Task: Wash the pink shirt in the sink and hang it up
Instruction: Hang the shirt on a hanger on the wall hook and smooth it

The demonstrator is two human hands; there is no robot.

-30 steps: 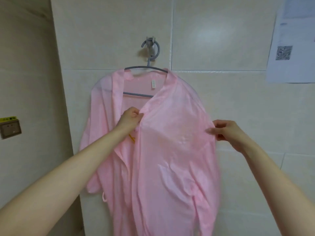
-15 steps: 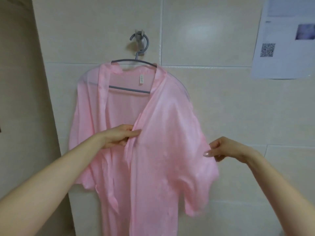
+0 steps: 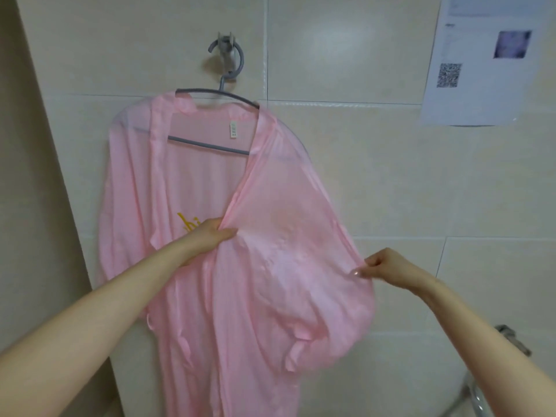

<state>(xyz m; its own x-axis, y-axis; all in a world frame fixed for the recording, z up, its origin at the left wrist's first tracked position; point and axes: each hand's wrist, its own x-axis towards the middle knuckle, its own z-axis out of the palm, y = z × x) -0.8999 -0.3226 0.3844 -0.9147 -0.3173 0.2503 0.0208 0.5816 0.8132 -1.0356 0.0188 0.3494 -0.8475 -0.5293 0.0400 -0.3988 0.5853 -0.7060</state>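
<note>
Head view: a thin, pale pink, open-fronted shirt hangs on a grey plastic hanger, whose top loop sits on a grey hook fixed to the beige tiled wall. The shirt's collar is at the hanger and its body drops out of sight past the bottom edge of the picture. A small white label shows inside the neck, and yellow lettering shows on the inner back panel, partly hidden.

The left hand grips the front opening edge of the shirt's right-side panel at mid-chest height. Its thumb lies flat on the outer face of the cloth and its fingers are tucked behind it. The right hand is curled and pinches the outer side edge of that same panel between thumb and fingertips, lower and further right. The cloth between the two hands is drawn out away from the wall, and the sleeve sags below the right hand.

A white printed paper sheet with a square code is stuck near the wall's upper right corner.
</note>
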